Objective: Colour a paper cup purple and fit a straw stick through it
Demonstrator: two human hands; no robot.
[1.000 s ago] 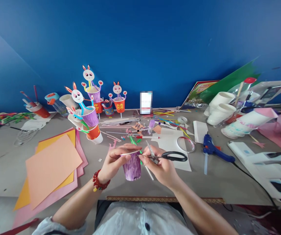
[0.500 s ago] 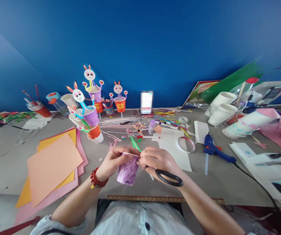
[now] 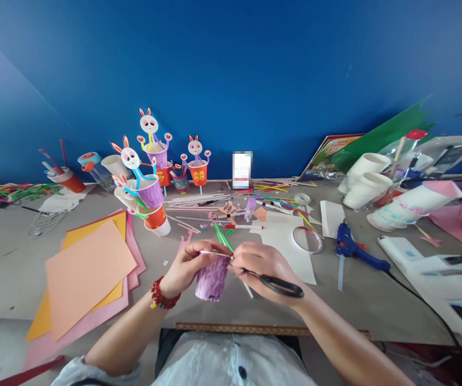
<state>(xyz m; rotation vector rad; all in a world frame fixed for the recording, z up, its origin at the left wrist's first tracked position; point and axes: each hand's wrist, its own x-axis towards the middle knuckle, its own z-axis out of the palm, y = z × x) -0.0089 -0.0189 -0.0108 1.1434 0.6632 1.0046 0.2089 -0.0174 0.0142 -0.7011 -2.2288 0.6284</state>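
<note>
A purple-streaked paper cup is in front of me, its rim toward the far side and its base toward me. My left hand is closed on it, thumb along the rim. Scissors with black handles lie in my right hand, loops sticking out toward my wrist. The fingertips of that hand pinch close to the cup's right rim; whether they touch it I cannot tell. Green strips extend beyond the rim between my hands, their near ends hidden.
Coloured paper sheets are stacked at left, with rabbit-topped cups behind. White paper, a tape roll, a blue glue gun and a power strip lie to the right. Several markers and scraps litter the back.
The scissors have turned slightly in my right hand, their handles now lower and flatter. The cup has shifted a little to the right and tilted slightly. My left hand keeps its hold.
</note>
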